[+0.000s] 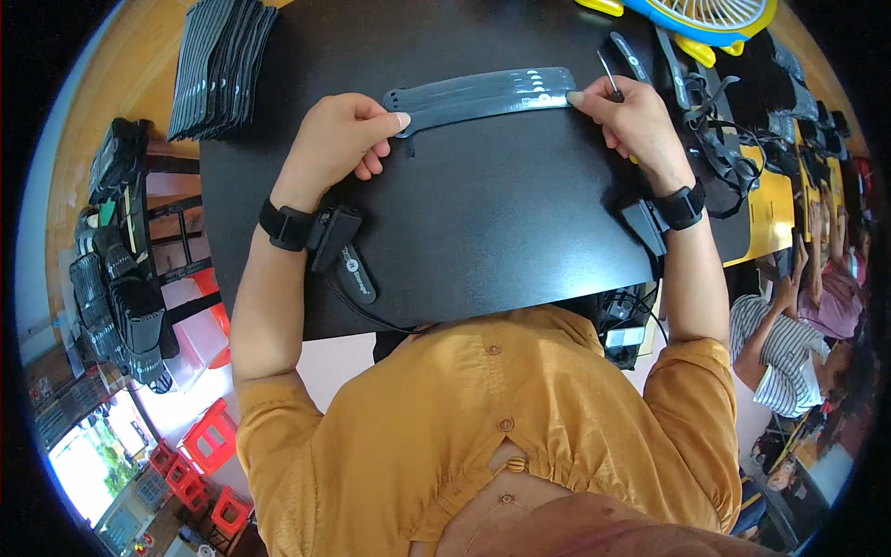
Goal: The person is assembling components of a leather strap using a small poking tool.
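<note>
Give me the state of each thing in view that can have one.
Grey strip: extended lengthwise, held at both ends.
Left hand: closed on the strip's left end.
Right hand: closed on the strip's right end.
Wristbands: worn, closed.
Dark strips: stacked together.
Black straps: tangled.
Fan: partly in view; running or not, unclear.

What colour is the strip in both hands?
The strip is dark grey with whitish marks, best in the head view.

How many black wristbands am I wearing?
2: the left wristband, just behind your left hand, and the right wristband, just behind your right hand. Neither is hidden.
</note>
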`<act>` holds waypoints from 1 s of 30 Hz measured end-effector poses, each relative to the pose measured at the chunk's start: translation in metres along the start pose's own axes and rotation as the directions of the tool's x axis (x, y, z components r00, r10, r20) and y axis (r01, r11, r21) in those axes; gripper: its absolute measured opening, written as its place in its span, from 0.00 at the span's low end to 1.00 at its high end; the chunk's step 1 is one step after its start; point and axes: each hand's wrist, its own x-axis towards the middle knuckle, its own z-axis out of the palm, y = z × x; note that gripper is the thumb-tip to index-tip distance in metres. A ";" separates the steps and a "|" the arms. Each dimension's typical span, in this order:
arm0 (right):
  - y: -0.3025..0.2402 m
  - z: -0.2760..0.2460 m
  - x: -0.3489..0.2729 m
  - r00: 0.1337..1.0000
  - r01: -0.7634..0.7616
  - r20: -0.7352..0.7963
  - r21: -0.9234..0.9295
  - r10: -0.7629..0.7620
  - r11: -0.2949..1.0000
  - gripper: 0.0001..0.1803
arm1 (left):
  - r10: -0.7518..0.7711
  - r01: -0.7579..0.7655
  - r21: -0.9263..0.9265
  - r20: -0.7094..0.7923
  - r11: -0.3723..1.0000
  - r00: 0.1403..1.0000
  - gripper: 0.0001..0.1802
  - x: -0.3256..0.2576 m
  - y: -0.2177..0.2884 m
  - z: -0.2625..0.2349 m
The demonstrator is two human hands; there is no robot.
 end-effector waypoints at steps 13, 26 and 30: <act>-0.009 0.001 -0.004 0.999 -0.018 -0.049 -0.131 0.012 0.991 0.14 | 0.037 -0.030 0.122 -0.054 0.992 0.998 0.16 -0.003 0.005 0.004; -0.018 -0.003 -0.057 0.980 0.199 -0.002 0.153 -0.201 0.968 0.12 | 0.177 -0.190 -0.081 -0.145 0.979 0.973 0.12 -0.082 0.022 -0.045; -0.034 0.040 -0.096 0.825 0.555 0.103 0.045 -0.556 0.831 0.15 | 0.139 -0.170 -0.178 -0.174 0.969 0.975 0.12 -0.124 -0.001 -0.047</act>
